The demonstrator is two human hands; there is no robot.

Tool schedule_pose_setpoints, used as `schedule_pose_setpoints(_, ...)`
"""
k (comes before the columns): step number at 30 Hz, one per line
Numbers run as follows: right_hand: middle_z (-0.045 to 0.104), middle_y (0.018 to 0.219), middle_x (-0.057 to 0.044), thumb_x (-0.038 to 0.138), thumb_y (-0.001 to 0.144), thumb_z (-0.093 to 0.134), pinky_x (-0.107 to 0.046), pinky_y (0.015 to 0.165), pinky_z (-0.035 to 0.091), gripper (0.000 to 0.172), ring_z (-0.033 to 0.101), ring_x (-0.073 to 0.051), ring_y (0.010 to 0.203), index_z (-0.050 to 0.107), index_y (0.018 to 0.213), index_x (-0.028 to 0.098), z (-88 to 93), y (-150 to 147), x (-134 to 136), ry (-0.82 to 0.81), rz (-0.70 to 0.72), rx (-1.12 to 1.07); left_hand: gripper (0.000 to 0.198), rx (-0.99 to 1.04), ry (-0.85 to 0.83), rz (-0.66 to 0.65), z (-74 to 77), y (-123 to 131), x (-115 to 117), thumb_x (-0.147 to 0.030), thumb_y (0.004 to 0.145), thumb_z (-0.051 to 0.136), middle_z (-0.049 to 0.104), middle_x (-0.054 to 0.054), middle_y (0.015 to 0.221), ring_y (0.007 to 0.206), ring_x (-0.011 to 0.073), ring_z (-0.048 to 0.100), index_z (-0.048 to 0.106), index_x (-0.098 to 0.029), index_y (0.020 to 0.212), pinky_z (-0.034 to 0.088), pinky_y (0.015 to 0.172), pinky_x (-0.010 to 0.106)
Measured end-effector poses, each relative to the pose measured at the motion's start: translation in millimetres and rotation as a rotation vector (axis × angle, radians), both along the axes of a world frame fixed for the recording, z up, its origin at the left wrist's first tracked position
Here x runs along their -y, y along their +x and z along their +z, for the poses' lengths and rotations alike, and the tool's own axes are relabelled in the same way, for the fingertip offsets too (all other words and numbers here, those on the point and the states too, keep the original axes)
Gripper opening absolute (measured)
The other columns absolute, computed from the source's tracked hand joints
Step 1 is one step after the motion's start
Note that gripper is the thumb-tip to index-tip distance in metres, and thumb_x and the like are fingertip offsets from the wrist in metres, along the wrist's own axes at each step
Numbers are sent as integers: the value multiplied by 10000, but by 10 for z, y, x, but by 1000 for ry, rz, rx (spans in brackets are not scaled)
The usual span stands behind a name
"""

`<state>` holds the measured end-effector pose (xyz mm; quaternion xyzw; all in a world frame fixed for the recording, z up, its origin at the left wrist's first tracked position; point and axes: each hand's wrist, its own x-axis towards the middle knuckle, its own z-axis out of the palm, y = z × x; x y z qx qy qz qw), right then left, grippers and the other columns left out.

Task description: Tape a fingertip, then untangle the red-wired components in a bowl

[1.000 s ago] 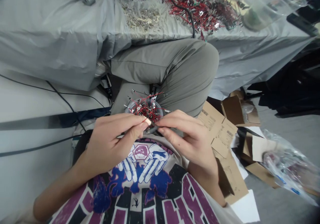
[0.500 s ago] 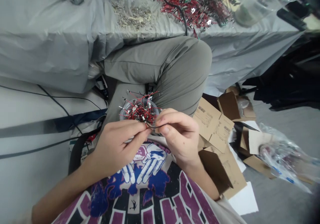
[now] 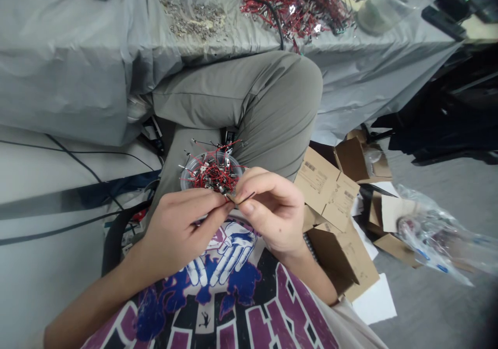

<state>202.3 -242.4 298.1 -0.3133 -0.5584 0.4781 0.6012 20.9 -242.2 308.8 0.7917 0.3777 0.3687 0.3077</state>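
Observation:
Close together above my lap, both hands pinch at one small wired piece. My left hand [image 3: 196,217] has its thumb and forefinger closed at the piece's end, where a bit of red shows; the rest is hidden by the fingers. In my right hand [image 3: 274,209], thumb and forefinger press on a thin black wire [image 3: 248,197], whose end sticks out to the right. Just behind the fingertips, a clear round plastic tub [image 3: 184,182] rests on my lap. It is filled with a tangle of red and black wires [image 3: 213,173] with small metal-ended parts.
Behind my bent leg stands a table with a grey plastic cover [image 3: 97,64]. It bears a heap of red-wired parts [image 3: 288,9], scattered debris [image 3: 194,19] and a clear container [image 3: 385,7]. Opened cardboard boxes [image 3: 327,183] and a clear plastic bag [image 3: 436,235] lie right.
My right fingertips have come closer to my left ones, and less of the black wire shows between the hands. The whole view has shifted slightly.

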Motion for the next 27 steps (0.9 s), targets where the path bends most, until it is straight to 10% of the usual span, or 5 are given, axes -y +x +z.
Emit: schedule_pose_setpoints(27, 667, 856, -6, 225, 981, 789, -323, 697, 462, 31, 586, -147, 765, 780, 998, 248, -134, 119, -91, -68, -30, -197, 74, 23, 19, 126, 26, -20, 18, -118, 986, 715, 784, -61, 772, 694, 34, 729, 758, -175, 970, 581, 748, 108)
